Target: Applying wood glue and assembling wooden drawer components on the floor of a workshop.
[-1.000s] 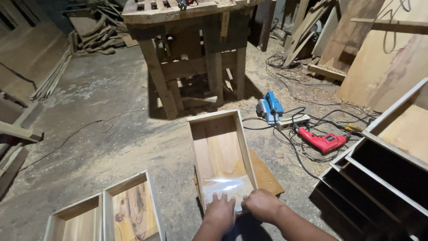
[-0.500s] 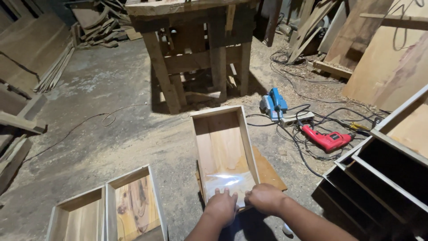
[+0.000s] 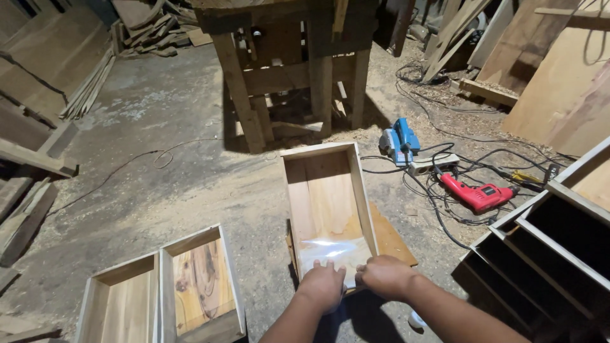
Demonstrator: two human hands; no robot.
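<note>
Both the left hand (image 3: 323, 286) and right hand (image 3: 385, 277) grip the near rim of the open, pale wooden drawer box (image 3: 328, 206) on the floor (image 3: 159, 171); press evenly so it stays square.

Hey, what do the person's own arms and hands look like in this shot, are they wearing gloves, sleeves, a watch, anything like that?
Both are bare. The left hand and the right hand have no gloves, and no ring shows from this angle. The forearms are uncovered as far as the picture's lower edge: no sleeve, cuff, watch or wristband is in view. The shoulders and upper arms lie outside the frame, so what is worn there cannot be told.
</note>
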